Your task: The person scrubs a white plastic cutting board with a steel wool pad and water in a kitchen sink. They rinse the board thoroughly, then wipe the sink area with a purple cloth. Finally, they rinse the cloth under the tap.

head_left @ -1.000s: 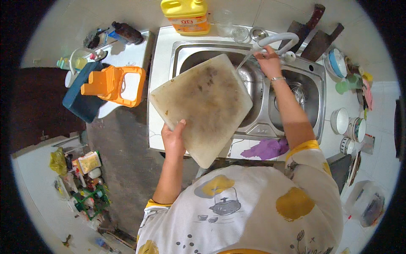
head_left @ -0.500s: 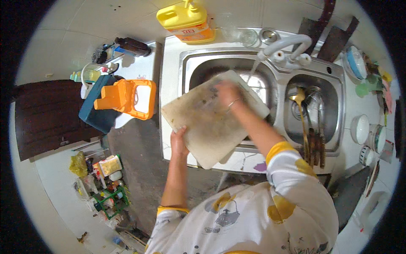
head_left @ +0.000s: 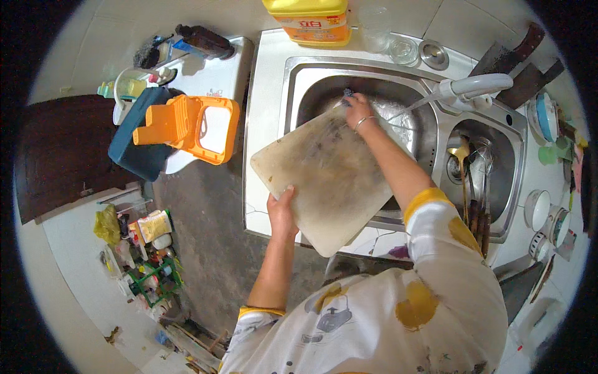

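A large, stained, pale cutting board (head_left: 327, 177) is tilted over the front left part of the double sink (head_left: 293, 93). Gripping its near left edge is my left hand (head_left: 283, 213), the thumb on top and the fingers underneath. At the board's far corner is my right hand (head_left: 359, 111), closed around a small dark scrubbing pad (head_left: 349, 95) that pokes out past the fingers. Dark smears mark the board just below this hand. From the white faucet (head_left: 470, 86), water runs into the left basin beside the board.
The right basin holds a gold ladle (head_left: 461, 153) and other long-handled utensils. A yellow-and-orange jug (head_left: 314, 28) and a glass (head_left: 403, 50) stand behind the sink. Bowls (head_left: 537, 209) are at the right; an orange plastic stool (head_left: 187, 128) is at the left.
My right hand has moved from the upper surface of the board to its far corner. The whole view has shifted slightly. My left hand keeps its hold on the edge.
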`<act>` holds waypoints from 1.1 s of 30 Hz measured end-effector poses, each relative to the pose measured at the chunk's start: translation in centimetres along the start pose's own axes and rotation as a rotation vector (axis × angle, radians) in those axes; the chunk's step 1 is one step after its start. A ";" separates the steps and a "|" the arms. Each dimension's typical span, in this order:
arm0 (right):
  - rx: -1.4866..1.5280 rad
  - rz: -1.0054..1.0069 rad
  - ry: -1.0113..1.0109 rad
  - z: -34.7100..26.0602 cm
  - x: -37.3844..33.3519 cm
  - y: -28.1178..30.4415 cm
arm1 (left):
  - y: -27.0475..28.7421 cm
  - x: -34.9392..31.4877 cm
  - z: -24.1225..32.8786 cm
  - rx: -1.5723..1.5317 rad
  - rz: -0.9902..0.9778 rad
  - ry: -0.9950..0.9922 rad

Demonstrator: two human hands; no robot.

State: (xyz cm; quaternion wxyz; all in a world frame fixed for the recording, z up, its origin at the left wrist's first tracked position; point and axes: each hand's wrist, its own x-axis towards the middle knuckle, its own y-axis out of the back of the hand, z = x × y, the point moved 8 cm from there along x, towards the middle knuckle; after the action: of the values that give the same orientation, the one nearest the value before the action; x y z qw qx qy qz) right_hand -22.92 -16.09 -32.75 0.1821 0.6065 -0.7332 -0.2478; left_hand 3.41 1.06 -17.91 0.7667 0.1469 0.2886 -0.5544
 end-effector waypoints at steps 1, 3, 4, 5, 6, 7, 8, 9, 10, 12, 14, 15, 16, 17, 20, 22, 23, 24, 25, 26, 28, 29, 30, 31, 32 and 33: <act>-0.008 -0.005 0.084 -3.1 -2.4 -0.3 | -0.3 0.0 -0.4 0.004 0.011 0.005; -0.021 -0.064 0.249 -12.1 -9.9 1.3 | 0.2 -0.3 -0.5 -0.021 0.030 -0.020; -0.017 -0.112 0.317 -16.2 -13.7 2.8 | 0.4 -0.8 -0.5 -0.063 0.023 -0.004; -0.051 -0.149 0.294 -15.8 -15.1 3.3 | 0.3 -1.3 -0.3 -0.097 0.013 0.012; -0.082 -0.174 0.274 -14.9 -15.7 3.9 | 0.5 -1.2 -0.5 -0.109 0.010 0.029; -0.104 -0.199 0.259 -13.6 -15.8 4.2 | 0.3 -1.2 -0.6 -0.107 0.020 0.027; -0.150 -0.184 0.025 -8.4 -13.3 4.6 | 0.3 -1.2 -0.6 -0.099 0.033 0.018; -0.190 -0.162 -0.217 -1.8 -10.3 5.3 | 0.2 -0.9 -0.6 -0.085 0.040 0.012; -0.195 -0.051 -0.344 3.4 -8.8 6.9 | -0.4 -0.6 -0.4 -0.069 -0.009 -0.011; -0.207 0.078 -0.307 4.7 -9.3 6.8 | -0.3 -0.2 -0.4 -0.062 -0.001 -0.023; -0.241 0.114 0.030 -2.7 -13.1 4.8 | -0.7 -0.3 -0.6 -0.076 0.002 -0.006; -0.165 -0.031 0.102 -8.8 -15.5 5.0 | -0.7 -0.6 -0.3 -0.089 0.002 0.010; -0.087 -0.172 0.157 -13.9 -18.4 5.8 | -0.6 -1.1 -0.2 -0.089 -0.004 0.033; -0.055 -0.158 0.242 -15.2 -20.6 6.1 | -0.4 -1.3 -0.3 -0.108 -0.011 0.025; 0.543 -0.084 -0.131 -8.4 -20.6 4.5 | -0.4 -0.8 -0.6 -0.150 -0.043 -0.022; -0.280 -0.038 0.084 -3.8 -16.3 6.5 | 0.1 -0.8 -0.7 -0.162 -0.041 -0.036; -0.269 -0.092 -0.164 3.4 -13.4 5.8 | -0.1 -0.8 -0.8 -0.152 -0.057 -0.025; -0.378 0.030 -0.215 5.1 -11.3 7.1 | -0.1 -0.7 -0.9 -0.148 -0.064 -0.016; -0.412 0.047 -0.200 7.9 -9.2 7.0 | -0.6 -0.7 -1.0 -0.140 -0.083 -0.002; -0.194 0.066 -0.367 10.0 -6.7 7.2 | -0.7 -0.5 -1.1 -0.132 -0.082 -0.002; 0.374 0.117 -0.575 9.8 -4.9 7.4 | -0.5 -0.1 -1.2 -0.128 -0.067 -0.016; 0.720 0.144 -0.619 8.0 -4.4 7.5 | -0.2 -0.3 -1.1 -0.118 -0.038 -0.017; 1.065 0.173 -0.655 6.4 -4.1 7.9 | -0.3 -0.5 -1.0 -0.107 -0.019 -0.014; 1.194 0.084 -0.639 5.4 -3.8 7.9 | -0.4 -0.7 -0.9 -0.096 -0.001 -0.011; 1.319 -0.007 -0.620 4.6 -3.7 8.2 | -0.7 -0.7 -0.6 -0.093 -0.014 -0.021; 1.442 -0.101 -0.599 3.4 -4.0 8.6 | -0.8 -0.8 -0.4 -0.088 -0.028 -0.031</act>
State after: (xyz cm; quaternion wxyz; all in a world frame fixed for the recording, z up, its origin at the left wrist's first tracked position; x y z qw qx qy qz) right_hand -30.92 -10.50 -30.32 -0.4740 0.5149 -0.7026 0.1287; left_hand 2.36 1.59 -17.63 0.7690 0.1003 0.3031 -0.5538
